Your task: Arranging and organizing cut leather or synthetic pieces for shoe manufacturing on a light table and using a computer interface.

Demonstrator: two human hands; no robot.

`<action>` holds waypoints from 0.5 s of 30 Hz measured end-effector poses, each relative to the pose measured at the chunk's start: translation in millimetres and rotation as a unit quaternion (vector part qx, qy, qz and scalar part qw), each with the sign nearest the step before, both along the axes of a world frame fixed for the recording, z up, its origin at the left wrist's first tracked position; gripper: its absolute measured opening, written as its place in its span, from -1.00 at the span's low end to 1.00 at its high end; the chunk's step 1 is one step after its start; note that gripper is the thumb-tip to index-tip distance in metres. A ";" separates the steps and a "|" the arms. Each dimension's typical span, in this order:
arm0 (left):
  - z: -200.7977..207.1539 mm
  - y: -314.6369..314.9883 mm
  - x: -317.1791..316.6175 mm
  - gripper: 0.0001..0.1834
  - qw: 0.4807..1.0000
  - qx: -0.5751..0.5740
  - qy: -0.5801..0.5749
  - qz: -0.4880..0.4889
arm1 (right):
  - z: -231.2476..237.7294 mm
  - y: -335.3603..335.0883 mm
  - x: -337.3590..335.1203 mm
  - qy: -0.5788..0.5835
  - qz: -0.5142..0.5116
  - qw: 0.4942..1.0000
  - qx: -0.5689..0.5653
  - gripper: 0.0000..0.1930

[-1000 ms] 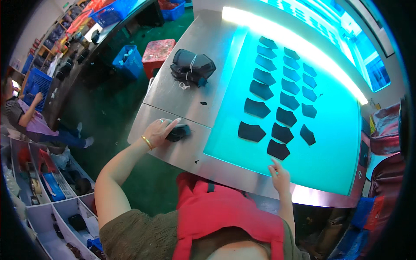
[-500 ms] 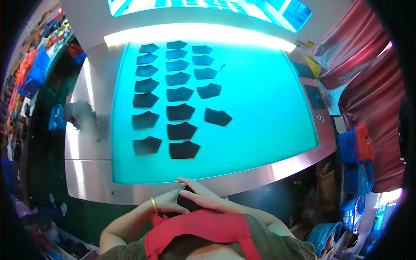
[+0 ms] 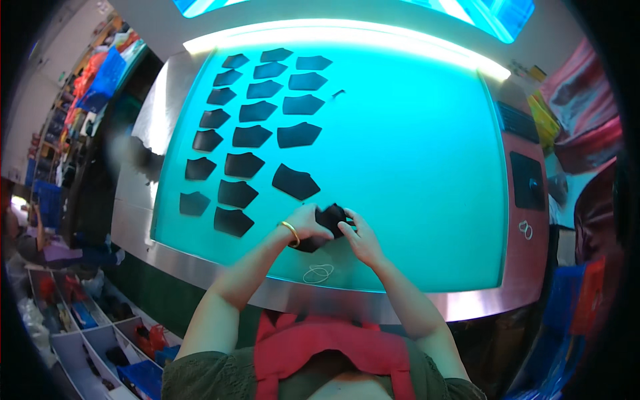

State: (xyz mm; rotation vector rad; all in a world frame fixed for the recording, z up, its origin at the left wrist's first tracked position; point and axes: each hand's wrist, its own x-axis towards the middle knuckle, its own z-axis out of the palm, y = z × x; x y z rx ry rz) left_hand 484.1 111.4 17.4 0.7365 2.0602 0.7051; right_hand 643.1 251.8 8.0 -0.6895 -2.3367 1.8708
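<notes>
Left hand (image 3: 310, 223), right hand (image 3: 360, 237): both grips hold black bundle (image 3: 331, 220) | bundle: near tabletop's (image 3: 413, 167) front edge | pale band (image 3: 319, 273): nearer that edge | flat black pieces (image 3: 252, 136): toward left edge

Downward head-mounted fisheye view over worktable (image 3: 427, 193)

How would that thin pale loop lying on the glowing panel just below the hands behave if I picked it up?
The pale loop is probably floppy, since it lies in loose, crossing curves. Its strand looks very thin, so it should be light. Lying flat on the glowing panel, it would likely slide or bunch rather than roll if pushed.
</notes>
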 end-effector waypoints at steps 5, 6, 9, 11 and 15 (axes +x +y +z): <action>18.4 20.1 -30.2 -0.05 0.993 -0.012 0.104 0.060 | 3.8 37.0 -5.6 -0.020 0.030 0.998 -0.057 -0.46; 21.4 24.4 -34.6 -0.05 0.991 -0.015 0.122 0.061 | 9.8 45.6 -9.4 -0.018 0.035 0.998 -0.049 -0.47; 36.4 44.6 -38.0 -0.13 0.982 0.020 0.180 0.045 | 34.6 74.0 -29.7 0.028 0.037 0.997 0.062 -0.49; 39.1 69.1 -32.8 -0.23 0.941 0.150 0.302 -0.025 | 64.9 99.9 -52.4 0.085 0.026 0.981 0.172 -0.50; 21.2 119.7 -23.7 -0.17 0.887 0.274 0.362 -0.086 | 59.8 135.9 -95.9 0.151 0.019 0.902 0.404 -0.54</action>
